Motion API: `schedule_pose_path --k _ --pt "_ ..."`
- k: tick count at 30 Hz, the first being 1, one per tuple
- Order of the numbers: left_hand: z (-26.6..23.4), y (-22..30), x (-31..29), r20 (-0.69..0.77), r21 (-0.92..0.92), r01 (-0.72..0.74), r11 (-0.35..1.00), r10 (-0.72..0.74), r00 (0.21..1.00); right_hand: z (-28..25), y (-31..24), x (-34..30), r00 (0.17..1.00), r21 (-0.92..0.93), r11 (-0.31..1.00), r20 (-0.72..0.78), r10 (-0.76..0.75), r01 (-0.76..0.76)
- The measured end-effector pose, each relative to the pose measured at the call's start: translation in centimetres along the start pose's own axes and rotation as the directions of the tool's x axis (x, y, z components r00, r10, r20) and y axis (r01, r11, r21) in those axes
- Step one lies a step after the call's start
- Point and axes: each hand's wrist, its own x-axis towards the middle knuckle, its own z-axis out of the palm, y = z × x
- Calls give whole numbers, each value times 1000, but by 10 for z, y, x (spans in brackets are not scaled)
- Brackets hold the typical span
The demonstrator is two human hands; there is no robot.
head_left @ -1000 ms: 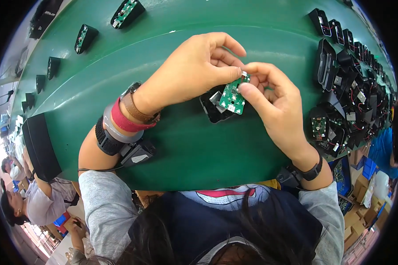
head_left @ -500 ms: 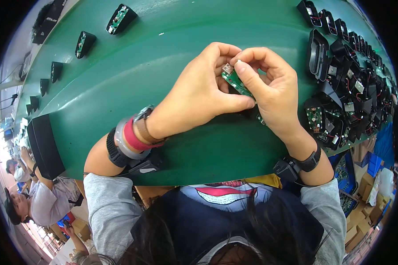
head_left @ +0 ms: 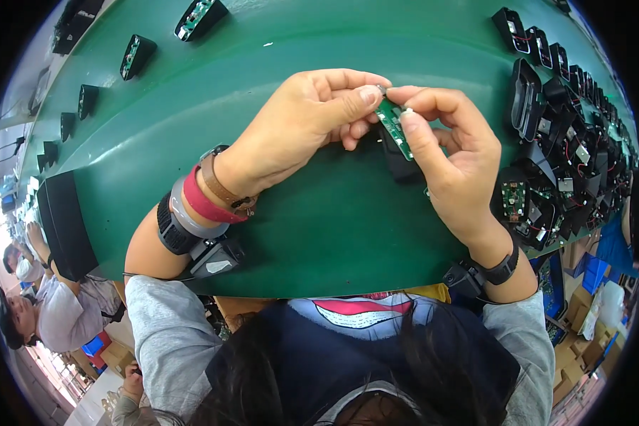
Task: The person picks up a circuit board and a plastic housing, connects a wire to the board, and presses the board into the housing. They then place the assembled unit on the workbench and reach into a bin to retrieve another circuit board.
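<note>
Both my hands meet over the table around a small green circuit board point(head_left: 392, 128), held slanting. My left hand point(head_left: 309, 106) pinches its upper end between thumb and fingers. On the board's right side, my right hand point(head_left: 458, 142) is closed, thumb and fingers bent against it. A tiny white piece point(head_left: 407, 111) shows by the right thumb tip; whether it belongs to the board I cannot tell. Below the board lies a black plastic housing point(head_left: 403, 169), partly covered by the board and my right hand.
A heap of black housings point(head_left: 571, 170) with boards and red wires covers the right side, with a row of housings point(head_left: 539, 51) behind. More housings with boards point(head_left: 137, 57) line the far left. A black box point(head_left: 67, 224) stands at the left edge; people sit beyond.
My left thumb has come up onto the board's upper end, and the left hand has shifted slightly left. My right hand has moved a little right. The black housing beneath shows more.
</note>
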Motion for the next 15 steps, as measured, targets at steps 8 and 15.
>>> schedule_pose_path --k 8,15 --pt "-5 3 3 71 -26 65 998 -63 996 -10 -4 10 990 173 978 100 99 -116" --pt "2 -2 -2 111 148 -194 970 179 978 -3 -3 6 958 450 851 41 283 -271"
